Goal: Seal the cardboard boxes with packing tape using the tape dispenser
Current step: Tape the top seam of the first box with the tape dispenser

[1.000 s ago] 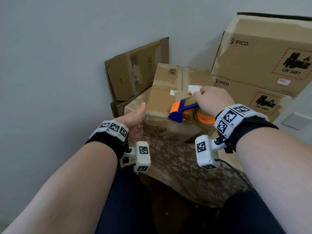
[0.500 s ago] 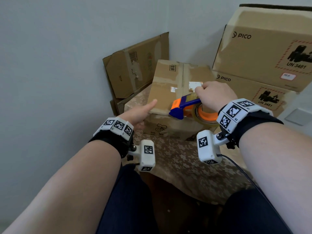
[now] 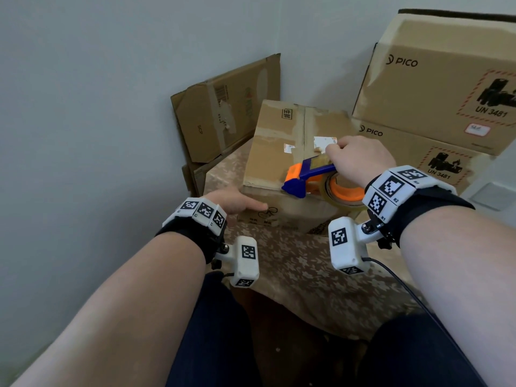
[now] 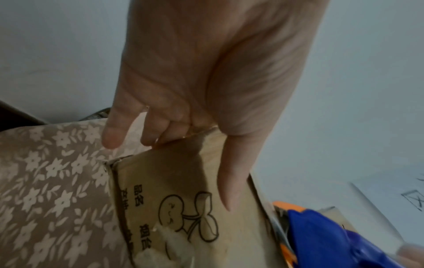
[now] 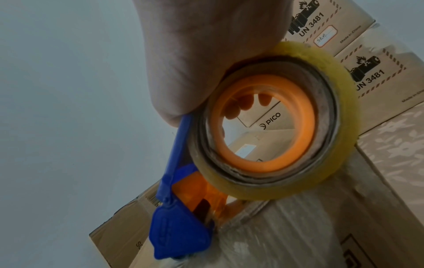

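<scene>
My right hand [image 3: 360, 160] is closed around the tape dispenser [image 3: 310, 178], fingers curled through the orange core of the tape roll [image 5: 275, 127]; in the right wrist view three fingertips [image 5: 243, 105] show inside the ring. The dispenser's blue nose sits on the near edge of the small box [image 3: 296, 152], right at the top seam, with the roll hanging just off the near right corner. Glossy tape lies on the box face under the nose.

My left hand [image 3: 234, 202] is at the near left corner of the same box. The thumb [image 4: 231, 181] lies straight along the front face, above the printed sprout drawing, and the other fingers [image 4: 114, 130] bend loosely past the left side of the box, over the flowered cloth; they pinch nothing that I can see, so the hand is steadying rather than gripping.

The box stands on the table [image 3: 301, 263], on the brown flowered cloth. Two big PICO boxes [image 3: 435, 88] are stacked to the right, and flattened cardboard [image 3: 223, 110] leans on the far wall.
</scene>
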The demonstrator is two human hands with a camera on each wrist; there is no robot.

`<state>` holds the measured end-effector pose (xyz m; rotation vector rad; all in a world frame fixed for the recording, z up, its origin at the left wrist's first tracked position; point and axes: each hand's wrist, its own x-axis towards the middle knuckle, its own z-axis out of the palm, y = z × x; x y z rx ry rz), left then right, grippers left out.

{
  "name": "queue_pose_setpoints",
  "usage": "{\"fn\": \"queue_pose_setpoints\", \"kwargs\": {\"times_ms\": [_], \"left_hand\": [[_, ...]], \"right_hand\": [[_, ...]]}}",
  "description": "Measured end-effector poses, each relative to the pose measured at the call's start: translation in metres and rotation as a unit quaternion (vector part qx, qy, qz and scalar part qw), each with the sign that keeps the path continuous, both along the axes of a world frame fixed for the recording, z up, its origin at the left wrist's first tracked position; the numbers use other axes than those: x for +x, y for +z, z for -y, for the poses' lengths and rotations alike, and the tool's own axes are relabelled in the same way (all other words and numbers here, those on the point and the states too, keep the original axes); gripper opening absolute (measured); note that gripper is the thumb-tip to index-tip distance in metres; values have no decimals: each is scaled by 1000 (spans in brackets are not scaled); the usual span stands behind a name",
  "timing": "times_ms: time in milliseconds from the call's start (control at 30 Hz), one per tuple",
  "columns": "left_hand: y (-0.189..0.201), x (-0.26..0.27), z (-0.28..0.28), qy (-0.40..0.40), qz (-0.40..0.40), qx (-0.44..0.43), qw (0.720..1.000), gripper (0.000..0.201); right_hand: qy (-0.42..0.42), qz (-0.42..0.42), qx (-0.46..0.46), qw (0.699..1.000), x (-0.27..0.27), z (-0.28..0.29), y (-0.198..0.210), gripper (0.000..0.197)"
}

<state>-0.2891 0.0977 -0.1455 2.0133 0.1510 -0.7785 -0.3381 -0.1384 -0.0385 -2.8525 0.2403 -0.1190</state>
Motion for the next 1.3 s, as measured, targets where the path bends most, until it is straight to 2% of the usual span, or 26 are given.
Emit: {"fn": "queue_pose_setpoints", "kwargs": {"times_ms": [67, 100, 167, 233, 300, 400, 600, 700, 800, 967, 1133, 1233, 1300], "left_hand": [[13, -8, 5, 13, 55, 25, 998, 115], [15, -9, 7, 14, 112, 49, 992, 114], [23, -10, 14, -28, 249, 128, 960, 115], [34, -14, 24, -89, 323, 211, 918, 100], [41, -14, 30, -146, 339, 271, 889, 85], [44, -11, 31, -209, 340, 319, 860, 79], [57, -2, 26, -263, 339, 410, 805, 64], [67, 4, 21, -258, 316, 451, 794, 54], [71, 10, 19, -247, 302, 478, 787, 56], [70, 18, 31, -281, 307, 461, 784, 45], [68, 15, 47, -291, 326, 405, 803, 60], [68, 14, 48, -279, 318, 413, 807, 73], [70, 13, 50, -276, 324, 418, 803, 76]], "right_hand": [[-4, 1, 4, 1000, 0, 0, 0, 33], [-5, 1, 6, 1000, 0, 0, 1, 33], [-7, 2, 9, 1000, 1, 0, 1, 34], [-12, -1, 14, 1000, 2, -2, 2, 35], [-19, -7, 25, 999, 3, -2, 3, 34], [-23, -12, 43, 999, 4, -3, 5, 33], [-37, -10, 101, 994, 9, -13, 8, 26], [-28, -7, 125, 992, 13, -22, 10, 34], [-24, -4, 157, 987, 18, -24, 11, 37], [-43, -1, 295, 955, 21, -8, 10, 50], [-55, -30, 379, 923, 20, 2, 2, 60], [-49, -32, 405, 912, 21, 5, 1, 44], [-46, -35, 419, 906, 21, 9, 0, 42]]}}
